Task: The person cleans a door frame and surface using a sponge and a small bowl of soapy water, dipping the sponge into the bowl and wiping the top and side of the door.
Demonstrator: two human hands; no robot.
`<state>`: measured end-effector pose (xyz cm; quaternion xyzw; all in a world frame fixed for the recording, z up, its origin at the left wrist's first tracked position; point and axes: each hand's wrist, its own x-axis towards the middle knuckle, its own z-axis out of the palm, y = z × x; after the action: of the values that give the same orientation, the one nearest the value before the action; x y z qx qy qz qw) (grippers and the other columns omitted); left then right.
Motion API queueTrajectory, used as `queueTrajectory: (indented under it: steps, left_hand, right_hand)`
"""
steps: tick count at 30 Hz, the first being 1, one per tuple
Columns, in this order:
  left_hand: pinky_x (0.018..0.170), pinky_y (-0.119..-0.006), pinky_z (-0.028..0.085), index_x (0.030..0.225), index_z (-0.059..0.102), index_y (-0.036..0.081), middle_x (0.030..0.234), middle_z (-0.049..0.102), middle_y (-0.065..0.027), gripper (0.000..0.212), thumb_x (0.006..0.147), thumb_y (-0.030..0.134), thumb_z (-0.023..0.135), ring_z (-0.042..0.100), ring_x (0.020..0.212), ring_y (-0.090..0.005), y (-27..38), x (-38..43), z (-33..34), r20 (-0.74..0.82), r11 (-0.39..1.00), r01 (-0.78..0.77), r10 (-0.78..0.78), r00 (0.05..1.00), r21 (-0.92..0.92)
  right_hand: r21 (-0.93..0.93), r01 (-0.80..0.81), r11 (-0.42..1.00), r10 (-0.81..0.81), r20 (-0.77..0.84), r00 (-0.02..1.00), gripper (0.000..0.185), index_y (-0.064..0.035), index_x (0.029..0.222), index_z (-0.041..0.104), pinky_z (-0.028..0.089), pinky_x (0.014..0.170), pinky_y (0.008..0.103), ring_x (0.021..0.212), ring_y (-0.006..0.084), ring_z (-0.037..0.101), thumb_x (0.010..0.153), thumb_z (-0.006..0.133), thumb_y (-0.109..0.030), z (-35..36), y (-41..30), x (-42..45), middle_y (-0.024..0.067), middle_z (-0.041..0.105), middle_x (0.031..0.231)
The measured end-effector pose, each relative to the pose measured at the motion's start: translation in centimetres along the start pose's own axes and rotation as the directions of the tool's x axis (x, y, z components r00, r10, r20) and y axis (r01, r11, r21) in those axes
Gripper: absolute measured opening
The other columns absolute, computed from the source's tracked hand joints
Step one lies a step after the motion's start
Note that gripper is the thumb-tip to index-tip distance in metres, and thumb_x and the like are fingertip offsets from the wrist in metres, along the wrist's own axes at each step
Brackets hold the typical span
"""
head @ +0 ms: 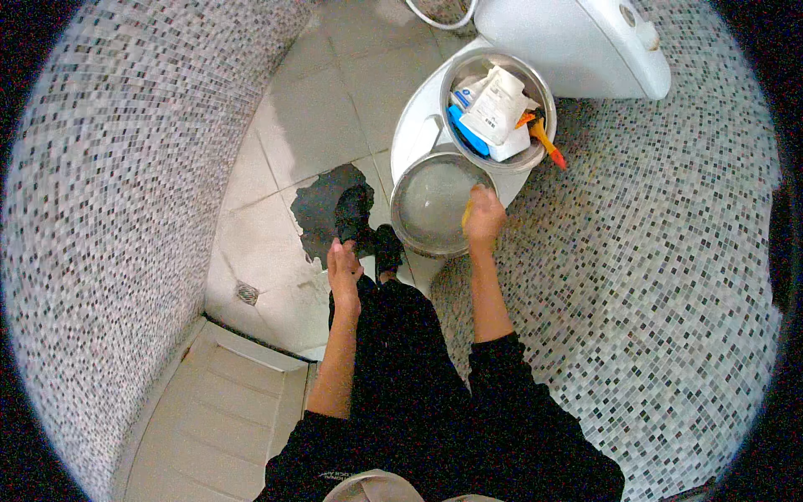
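Observation:
My right hand [486,219] is at the right rim of a round basin [430,204] that looks to hold cloudy water. It grips a small yellow item [467,214], mostly hidden by my fingers; its kind is unclear. My left hand [343,270] hangs over the floor left of the basin, holding nothing, thumb apart from the fingers. Beside the basin, a second round tub [446,100] rests on the white toilet [408,135]. Inside are a white packet [497,105] bearing print, a blue item [465,130] and a yellow-and-red handled item [547,143] leaning over the rim.
The toilet cistern [577,44] stands at the back right. A dark irregular patch [317,210] lies on the tiled floor around my black-shod feet [388,248]. A floor drain [247,293] is at the left. Mosaic walls [633,251] close both sides; a panelled door [213,408] is lower left.

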<state>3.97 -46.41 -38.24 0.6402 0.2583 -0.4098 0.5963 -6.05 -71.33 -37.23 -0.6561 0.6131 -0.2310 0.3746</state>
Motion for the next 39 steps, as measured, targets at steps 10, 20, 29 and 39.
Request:
queueTrajectory:
  steps: [10, 20, 29, 39]
  left_hand:
    - [0.098, -0.042, 0.039, 0.144, 0.037, 0.009, 0.136, 0.049, -0.0129, 0.068, 0.094, 0.054, 0.049, 0.045, 0.125, -0.0251, 8.5, -8.4, -2.6, -0.097, 0.975, -0.186, 0.175, 0.98, -0.122]
    - [0.113, -0.042, 0.024, 0.149, 0.028, 0.006, 0.153, 0.031, -0.013, 0.071, 0.097, 0.053, 0.043, 0.03, 0.14, -0.0249, 22.8, -24.3, -14.6, -0.243, 0.655, -0.708, 0.666, 0.706, -0.264]
    - [0.117, -0.034, 0.014, 0.152, 0.017, 0.005, 0.158, 0.017, -0.01, 0.069, 0.101, 0.052, 0.028, 0.017, 0.145, -0.0233, 22.6, -34.9, -33.2, -0.621, 0.398, -0.907, 0.679, 0.393, -0.138]
    - [0.117, -0.041, 0.01, 0.15, 0.026, 0.01, 0.158, 0.019, -0.011, 0.066, 0.099, 0.05, 0.035, 0.013, 0.146, -0.0284, 21.8, -55.9, -54.4, -0.778, 0.416, -0.748, 0.591, -0.21, 0.518]
  right_hand:
    - [0.447, -0.895, -0.013, -0.175, 0.88, 0.442, 0.052, -0.0148, 0.128, 0.052, 0.052, 0.075, 0.0518, 0.1, 0.0353, 0.059, 0.092, 0.049, -0.052, -1.5, -8.9, -2.9, 0.0146, 0.061, 0.115]
    - [0.497, -0.638, 0.588, -0.555, 0.822, 0.129, 0.046, -0.0134, 0.137, 0.042, 0.054, 0.087, 0.0452, 0.109, 0.0284, 0.059, 0.097, 0.049, -0.036, 2.7, -40.4, -22.6, 0.0138, 0.056, 0.124]
    - [0.646, -0.111, 0.756, -0.618, 0.646, -0.448, 0.071, -0.0044, 0.148, 0.029, 0.021, 0.115, 0.0382, 0.139, 0.0244, 0.03, 0.091, 0.061, -0.034, 2.8, -45.6, -53.5, 0.0112, 0.032, 0.151]
    - [0.829, -0.318, 0.46, -0.735, 0.155, -0.66, 0.072, -0.0061, 0.14, 0.041, 0.04, 0.103, 0.0362, 0.123, 0.0229, 0.049, 0.077, 0.073, -0.018, 2.3, -63.8, -79.7, 0.0115, 0.052, 0.134]
